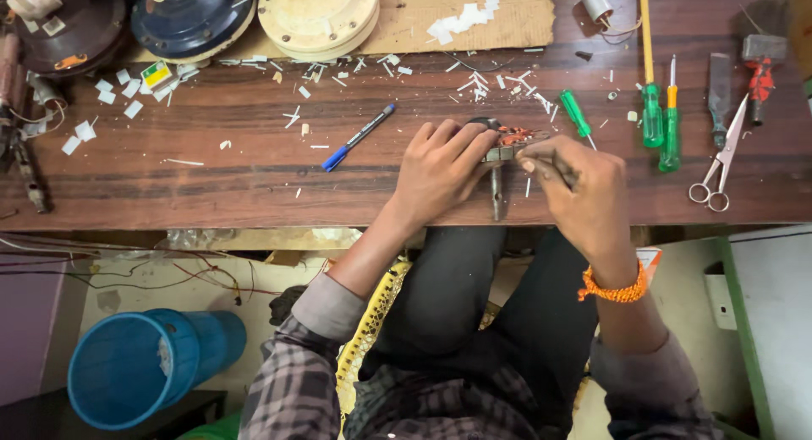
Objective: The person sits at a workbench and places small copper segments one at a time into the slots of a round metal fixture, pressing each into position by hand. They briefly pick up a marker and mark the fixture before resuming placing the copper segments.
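At the near edge of a dark wooden surface [211,165], the left hand [440,169] grips a small copper-wound metal motor part [510,142]; the right hand [584,190], at three o'clock, pinches a thin tool against it.

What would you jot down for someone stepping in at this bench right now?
Left hand: gripping the small metal part wound with copper-red wire at the front edge of the dark wooden workbench.
Right hand: pinching a thin tool onto that part; its tip is hidden.
Nearby: green-handled screwdrivers, steel scissors, blue pen, white paper scraps.
Done and left: cannot tell how far the winding work has got.
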Demonstrator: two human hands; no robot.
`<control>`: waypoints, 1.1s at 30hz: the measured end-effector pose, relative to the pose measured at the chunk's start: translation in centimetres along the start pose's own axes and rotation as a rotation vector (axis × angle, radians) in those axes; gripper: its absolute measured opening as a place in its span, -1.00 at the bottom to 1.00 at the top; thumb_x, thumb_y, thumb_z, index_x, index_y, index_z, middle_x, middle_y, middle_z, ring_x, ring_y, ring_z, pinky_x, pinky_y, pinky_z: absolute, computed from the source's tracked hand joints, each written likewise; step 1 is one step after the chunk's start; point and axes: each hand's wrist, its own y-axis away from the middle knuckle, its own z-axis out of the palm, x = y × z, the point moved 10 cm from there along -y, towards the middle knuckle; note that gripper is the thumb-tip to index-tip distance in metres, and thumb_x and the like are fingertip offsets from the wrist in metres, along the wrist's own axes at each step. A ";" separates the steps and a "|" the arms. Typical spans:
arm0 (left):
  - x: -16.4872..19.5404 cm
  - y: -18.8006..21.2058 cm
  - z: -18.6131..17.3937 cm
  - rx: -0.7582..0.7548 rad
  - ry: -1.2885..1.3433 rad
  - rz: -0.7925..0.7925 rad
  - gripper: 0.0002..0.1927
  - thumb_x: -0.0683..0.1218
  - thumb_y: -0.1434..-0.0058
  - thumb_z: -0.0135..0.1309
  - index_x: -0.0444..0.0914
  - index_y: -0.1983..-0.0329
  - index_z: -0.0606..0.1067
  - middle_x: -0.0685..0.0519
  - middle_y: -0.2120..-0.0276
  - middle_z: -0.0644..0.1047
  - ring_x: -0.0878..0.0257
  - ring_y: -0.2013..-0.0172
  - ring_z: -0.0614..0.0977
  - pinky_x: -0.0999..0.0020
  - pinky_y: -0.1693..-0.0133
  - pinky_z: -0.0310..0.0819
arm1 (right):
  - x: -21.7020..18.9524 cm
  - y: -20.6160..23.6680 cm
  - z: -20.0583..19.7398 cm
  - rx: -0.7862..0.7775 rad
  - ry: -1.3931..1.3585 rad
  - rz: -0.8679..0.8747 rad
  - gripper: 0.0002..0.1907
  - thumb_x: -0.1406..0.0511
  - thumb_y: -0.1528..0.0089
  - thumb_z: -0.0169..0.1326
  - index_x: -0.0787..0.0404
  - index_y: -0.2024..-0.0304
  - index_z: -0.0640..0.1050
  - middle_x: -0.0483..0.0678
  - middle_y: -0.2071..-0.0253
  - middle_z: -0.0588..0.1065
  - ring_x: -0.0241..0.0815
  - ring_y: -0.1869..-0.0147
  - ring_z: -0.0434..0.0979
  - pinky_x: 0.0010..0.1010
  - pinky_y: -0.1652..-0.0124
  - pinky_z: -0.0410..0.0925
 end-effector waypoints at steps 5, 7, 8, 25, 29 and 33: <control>0.0 0.2 0.4 0.021 -0.001 -0.005 -0.57 -0.01 -0.17 0.27 -0.24 -0.07 0.50 0.06 0.04 0.55 0.12 0.14 0.54 0.19 0.14 0.37 | 0.9 -2.9 0.0 -0.024 0.188 0.044 -0.92 0.37 -0.33 0.26 0.26 0.15 0.65 0.02 0.55 0.45 -0.30 0.52 0.28 -0.41 0.47 0.16; -0.1 0.2 0.3 0.032 0.017 0.003 -0.58 -0.01 -0.20 0.27 -0.24 -0.07 0.50 0.06 0.03 0.55 0.13 0.12 0.55 0.20 0.12 0.37 | 1.4 -4.4 0.5 -0.058 0.221 0.022 -0.90 0.33 -0.33 0.25 0.25 0.15 0.65 0.04 0.51 0.48 -0.23 0.48 0.39 -0.36 0.43 0.23; -0.1 0.2 0.3 0.037 0.025 0.006 -0.59 0.00 -0.21 0.27 -0.24 -0.07 0.50 0.06 0.02 0.56 0.14 0.11 0.55 0.20 0.11 0.38 | 1.4 -5.2 0.9 -0.090 0.224 -0.017 -0.89 0.32 -0.33 0.23 0.24 0.16 0.64 0.03 0.46 0.53 -0.21 0.45 0.48 -0.35 0.39 0.30; -6.6 -2.8 5.7 -0.339 0.784 -0.417 -0.72 -0.06 -0.21 0.24 -0.20 0.04 0.60 -0.04 0.39 0.66 0.12 0.40 0.66 0.27 0.31 0.54 | -0.8 -8.4 3.9 -0.307 0.456 -0.095 -0.72 0.13 -0.22 0.29 0.22 0.26 0.65 0.11 0.40 0.59 0.10 0.32 0.61 -0.14 0.29 0.41; -6.5 -3.0 4.3 -0.301 0.733 -0.198 -0.74 -0.14 -0.13 0.23 -0.15 0.09 0.68 0.01 0.22 0.70 0.14 0.32 0.70 0.29 0.28 0.56 | -0.4 -5.5 3.8 -0.356 0.406 0.102 -0.72 0.10 -0.24 0.26 0.18 0.22 0.66 0.10 0.46 0.58 0.04 0.42 0.62 -0.20 0.35 0.39; -6.3 -3.1 3.9 -0.336 0.656 -0.110 -0.78 -0.08 -0.16 0.28 -0.14 0.11 0.69 0.04 0.23 0.69 0.09 0.25 0.72 0.25 0.20 0.58 | -3.6 -2.6 2.1 -0.200 0.254 -0.086 -0.76 0.17 -0.28 0.23 0.20 0.14 0.64 0.07 0.32 0.60 0.02 0.30 0.63 -0.29 0.33 0.40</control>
